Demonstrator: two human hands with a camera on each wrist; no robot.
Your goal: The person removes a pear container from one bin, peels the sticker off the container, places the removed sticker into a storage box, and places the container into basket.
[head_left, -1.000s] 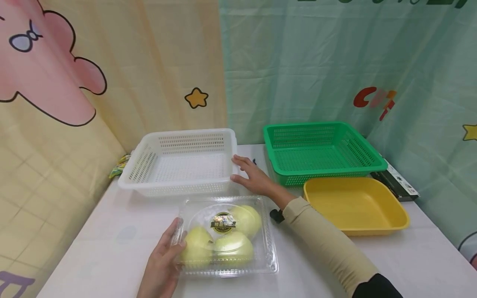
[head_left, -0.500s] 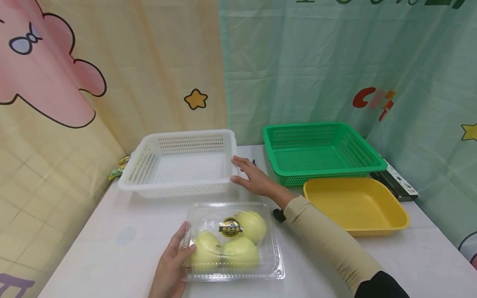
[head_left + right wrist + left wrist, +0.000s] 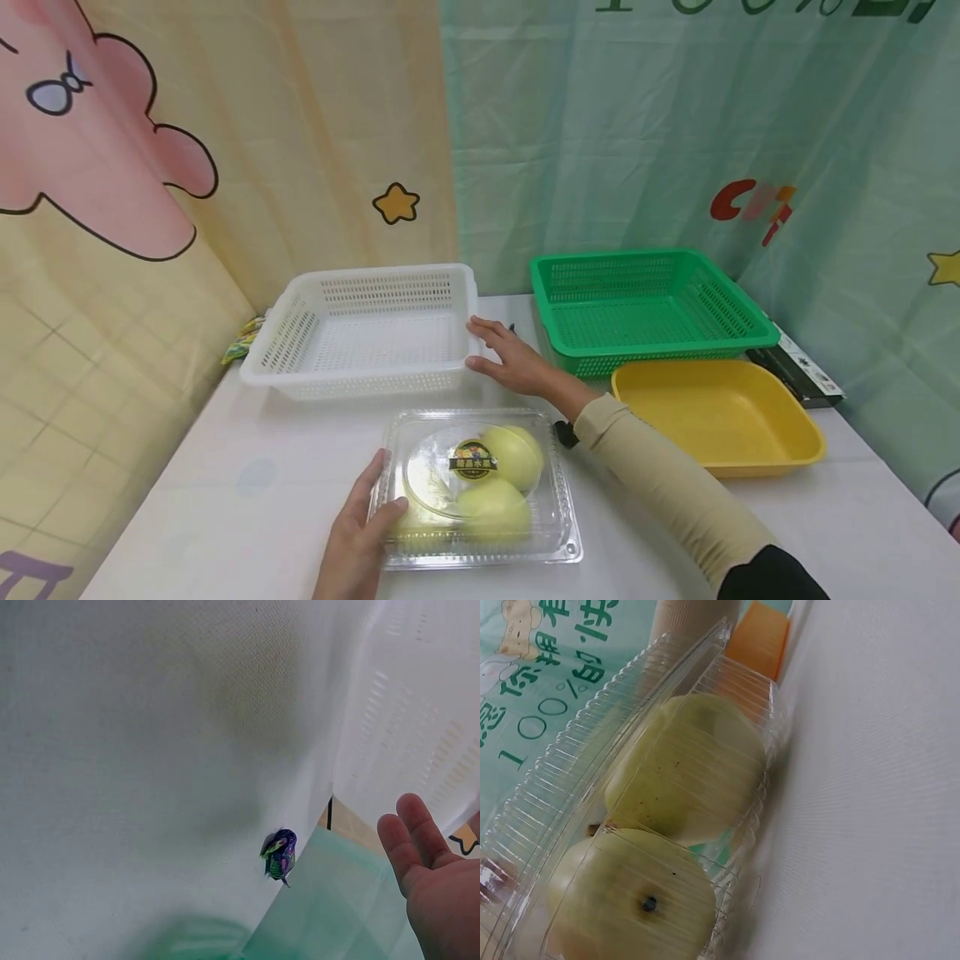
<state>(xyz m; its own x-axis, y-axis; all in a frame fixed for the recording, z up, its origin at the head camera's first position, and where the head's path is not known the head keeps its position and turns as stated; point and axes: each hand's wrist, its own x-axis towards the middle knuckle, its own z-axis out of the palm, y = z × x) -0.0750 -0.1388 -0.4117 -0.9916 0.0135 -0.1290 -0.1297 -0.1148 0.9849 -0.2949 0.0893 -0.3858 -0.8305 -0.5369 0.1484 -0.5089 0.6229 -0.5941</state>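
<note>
My left hand (image 3: 360,525) grips the left side of a clear plastic clamshell box (image 3: 438,442), thumb on top. Inside are pale yellow-green pears (image 3: 493,510), and a black and gold label (image 3: 473,459) sticks to the lid. In the left wrist view, two pears (image 3: 686,765) show through the ribbed wall, close over the white cloth. My right hand (image 3: 517,367) reaches past the box, its fingers loosely extended at the right rim of a white slotted basket (image 3: 367,383). The right wrist view shows those fingers (image 3: 420,825) extended beside the basket, holding nothing.
A green basket (image 3: 622,340) stands at the back right, with a yellow tray (image 3: 750,462) before it. A black and white box (image 3: 806,375) lies beside them. A small purple wrapped packet (image 3: 280,855) lies near the far edge. A colourful packet (image 3: 242,340) is behind the white basket.
My left hand has moved the clamshell box a little to the right and toward me, most of it in the first half second. My right hand has stayed at the white basket.
</note>
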